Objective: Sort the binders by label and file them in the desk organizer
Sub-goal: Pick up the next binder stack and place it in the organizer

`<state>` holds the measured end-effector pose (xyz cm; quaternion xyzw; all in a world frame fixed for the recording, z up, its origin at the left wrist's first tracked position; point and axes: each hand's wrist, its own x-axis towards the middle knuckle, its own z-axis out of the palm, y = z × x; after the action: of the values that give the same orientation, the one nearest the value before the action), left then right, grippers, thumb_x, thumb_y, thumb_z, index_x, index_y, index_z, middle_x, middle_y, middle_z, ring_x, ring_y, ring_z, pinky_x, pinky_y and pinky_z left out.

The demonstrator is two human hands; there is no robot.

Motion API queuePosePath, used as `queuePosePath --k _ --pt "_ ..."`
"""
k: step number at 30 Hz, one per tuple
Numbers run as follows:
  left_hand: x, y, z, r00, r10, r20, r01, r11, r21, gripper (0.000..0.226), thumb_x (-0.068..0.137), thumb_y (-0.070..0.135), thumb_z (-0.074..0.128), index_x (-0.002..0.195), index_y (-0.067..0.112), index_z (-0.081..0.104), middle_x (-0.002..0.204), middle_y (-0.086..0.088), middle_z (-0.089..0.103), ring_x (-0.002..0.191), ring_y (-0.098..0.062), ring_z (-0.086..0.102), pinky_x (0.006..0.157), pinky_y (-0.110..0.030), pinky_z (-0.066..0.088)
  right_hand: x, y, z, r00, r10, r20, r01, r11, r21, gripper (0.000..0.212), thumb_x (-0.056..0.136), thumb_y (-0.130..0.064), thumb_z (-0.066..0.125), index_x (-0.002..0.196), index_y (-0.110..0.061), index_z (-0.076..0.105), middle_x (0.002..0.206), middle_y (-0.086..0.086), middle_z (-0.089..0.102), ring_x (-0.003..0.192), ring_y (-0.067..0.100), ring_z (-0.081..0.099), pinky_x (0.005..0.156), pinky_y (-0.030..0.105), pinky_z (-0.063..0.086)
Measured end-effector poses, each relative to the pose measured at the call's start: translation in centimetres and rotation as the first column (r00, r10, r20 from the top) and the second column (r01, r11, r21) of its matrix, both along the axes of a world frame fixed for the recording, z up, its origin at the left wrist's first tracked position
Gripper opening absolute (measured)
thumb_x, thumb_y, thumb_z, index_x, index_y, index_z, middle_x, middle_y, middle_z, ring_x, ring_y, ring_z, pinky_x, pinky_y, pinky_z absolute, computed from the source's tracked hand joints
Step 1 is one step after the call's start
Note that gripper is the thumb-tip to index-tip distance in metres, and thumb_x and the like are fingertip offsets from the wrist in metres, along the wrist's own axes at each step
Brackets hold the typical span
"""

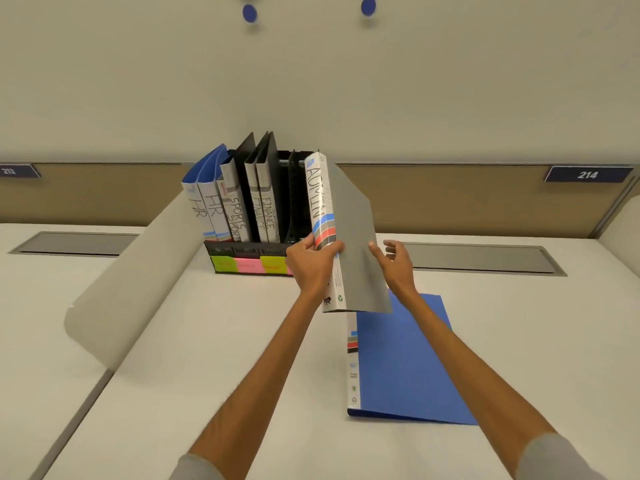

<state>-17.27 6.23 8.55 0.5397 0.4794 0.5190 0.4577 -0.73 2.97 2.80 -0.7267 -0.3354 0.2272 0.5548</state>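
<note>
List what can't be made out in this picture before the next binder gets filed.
- Writing on the sticky notes on the organizer: blurred, too small; the rightmost is behind the left hand.
- Blue binder on the desk: label too small, its top hidden by the grey binder.
- Right hand: fingertips partly behind the grey cover, so contact is unclear.
- Left sign: blurred, cut by the edge.

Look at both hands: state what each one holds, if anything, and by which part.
The left hand grips the grey ADMIN binder by the lower part of its spine. The right hand is open beside its cover, holding nothing.
</note>
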Motion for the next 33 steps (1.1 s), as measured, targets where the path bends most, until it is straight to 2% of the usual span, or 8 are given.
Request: queuePosePath --k 5,9,13,17,20,25,30,33 --pt "-2.4 1.7 1.1 0.998 -0.034 -0.044 0.042 0.981 0.192 0.038 0.061 0.033 0.077 0.097 0.023 0.072 0.074 0.006 0.072 0.064 -0.013 0.071 0.060 -0.028 0.061 -2.9 5.9 8.8 0.986 0.165 0.030 -0.167 0.973 0.158 0.060 0.087 -0.053 0.062 0.134 -0.019 0.046 0.130 0.005 0.054 0.118 0.021 0.055 0.094 0.039 0.053" --pt "-3.9 2.6 1.0 0.997 -0.004 -0.072 0.027 0.948 0.317 0.028 0.062 0.034 0.076 0.089 0.034 0.068 0.065 0.016 0.065 0.060 -0.009 0.063 0.055 -0.019 0.055 -5.0 9.3 17.3 0.955 0.265 0.133 -0.291 0.924 0.249 0.057 0.092 -0.049 0.058 0.139 -0.022 0.040 0.132 0.011 0.051 0.118 0.024 0.055 0.086 0.049 0.057" --pt "-4.8 3.6 1.0 0.994 0.072 -0.085 -0.032 0.916 0.401 0.040 0.067 0.035 0.076 0.102 0.017 0.071 0.064 0.015 0.059 0.057 -0.007 0.056 0.056 -0.010 0.047 -7.5 10.8 24.3 0.892 0.361 0.271 -0.415 0.893 0.175 0.049 0.088 -0.061 0.054 0.132 -0.043 0.042 0.134 0.010 0.049 0.122 0.024 0.050 0.077 0.050 0.059" --pt "-5.8 5.1 2.0 0.992 0.112 -0.063 -0.070 0.879 0.472 0.049 0.068 0.038 0.073 0.111 0.015 0.070 0.069 0.014 0.060 0.062 0.002 0.060 0.058 -0.004 0.047 -10.3 12.4 27.1 0.821 0.374 0.433 -0.444 0.893 0.072 0.041 0.089 -0.060 0.051 0.123 -0.039 0.059 0.129 0.002 0.055 0.114 0.021 0.057 0.066 0.034 0.058" --pt "-6.3 6.5 2.8 0.991 0.126 -0.052 -0.085 0.867 0.490 0.051 0.070 0.033 0.078 0.115 0.012 0.068 0.074 0.012 0.061 0.059 0.001 0.060 0.061 -0.001 0.047 -11.9 13.7 27.5 0.793 0.359 0.491 -0.459 0.883 0.095 0.041 0.097 -0.051 0.045 0.111 -0.025 0.072 0.125 0.002 0.063 0.110 0.014 0.058 0.078 0.029 0.049" --pt "-7.3 9.2 3.5 0.984 0.155 -0.083 -0.091 0.852 0.515 0.055 0.071 0.021 0.083 0.121 0.005 0.067 0.078 0.002 0.068 0.060 -0.004 0.060 0.064 -0.013 0.054 -12.1 15.3 28.4 0.827 0.305 0.473 -0.423 0.891 0.165 0.033 0.100 -0.035 0.045 0.126 -0.021 0.059 0.118 0.004 0.063 0.102 0.016 0.061 0.069 0.028 0.056" --pt "-7.4 11.6 3.8 0.983 0.151 -0.103 -0.072 0.840 0.538 0.058 0.073 0.019 0.083 0.125 0.003 0.063 0.081 0.002 0.068 0.065 -0.004 0.059 0.064 -0.003 0.046 -11.8 17.4 27.9 0.747 0.333 0.575 -0.474 0.874 0.110 0.036 0.101 -0.031 0.042 0.134 -0.025 0.057 0.133 0.004 0.052 0.122 0.018 0.051 0.103 0.041 0.046" --pt "-6.4 13.0 3.5 0.987 0.132 -0.092 -0.061 0.839 0.541 0.055 0.073 0.016 0.083 0.123 0.004 0.064 0.076 0.003 0.064 0.062 -0.004 0.056 0.064 -0.002 0.043 -10.9 18.6 27.3 0.740 0.362 0.567 -0.495 0.864 0.096 0.038 0.103 -0.032 0.038 0.138 -0.029 0.053 0.132 0.004 0.051 0.126 0.019 0.047 0.107 0.044 0.042"
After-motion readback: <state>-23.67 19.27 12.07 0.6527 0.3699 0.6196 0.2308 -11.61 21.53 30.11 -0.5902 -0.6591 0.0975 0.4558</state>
